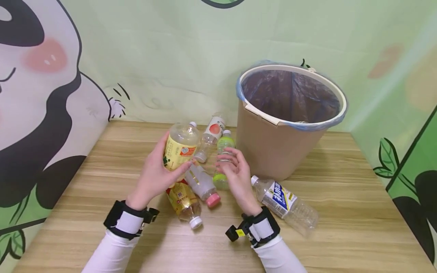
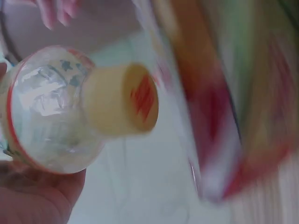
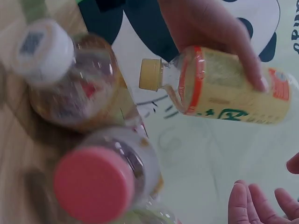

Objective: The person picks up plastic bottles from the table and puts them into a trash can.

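My left hand [image 1: 151,178] grips a clear plastic bottle with a yellow label [image 1: 178,153], raised over the other bottles. Its yellow cap [image 2: 122,100] faces my left wrist camera, and the right wrist view shows the bottle [image 3: 229,88] lying sideways across the palm. With fingers loosely bent and holding nothing, my right hand [image 1: 237,174] hovers in front of a green-labelled bottle [image 1: 225,142], partly hiding it. Below the left hand lie a bottle with a gold label and white cap [image 1: 184,199] and a frosted bottle with a pink cap [image 1: 202,182].
A brown bin [image 1: 269,148] with a blue liner stands at the back right. In front of it lies a bottle with a blue-and-white label [image 1: 281,199]. A peach-labelled bottle [image 1: 214,129] lies near the back edge of the wooden table [image 1: 351,212].
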The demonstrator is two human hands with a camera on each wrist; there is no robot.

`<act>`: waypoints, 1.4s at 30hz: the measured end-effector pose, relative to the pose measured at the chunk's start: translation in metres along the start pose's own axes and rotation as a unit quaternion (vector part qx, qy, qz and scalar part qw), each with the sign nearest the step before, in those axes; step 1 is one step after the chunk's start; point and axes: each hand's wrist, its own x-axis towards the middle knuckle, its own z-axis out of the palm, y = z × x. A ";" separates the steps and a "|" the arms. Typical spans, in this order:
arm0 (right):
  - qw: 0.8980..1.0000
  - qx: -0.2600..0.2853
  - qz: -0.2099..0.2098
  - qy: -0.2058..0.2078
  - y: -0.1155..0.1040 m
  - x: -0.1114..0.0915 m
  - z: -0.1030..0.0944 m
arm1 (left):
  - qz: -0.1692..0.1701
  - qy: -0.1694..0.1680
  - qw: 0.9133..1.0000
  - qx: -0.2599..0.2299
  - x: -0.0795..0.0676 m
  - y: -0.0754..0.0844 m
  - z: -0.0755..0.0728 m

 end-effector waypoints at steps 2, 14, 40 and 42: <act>1.000 -0.012 -0.016 0.003 -0.003 0.002 -0.005 | -0.019 0.008 0.999 -0.041 0.000 0.018 0.007; 0.996 -0.069 -0.042 -0.045 -0.010 0.003 -0.009 | -0.129 0.009 0.960 -0.248 0.003 0.034 0.037; 0.983 -0.144 -0.049 -0.106 -0.034 -0.014 0.002 | -0.167 0.002 0.948 -0.269 -0.004 0.026 0.065; 0.983 -0.141 -0.049 -0.106 -0.033 -0.014 0.002 | -0.170 0.004 0.951 -0.257 -0.004 0.027 0.064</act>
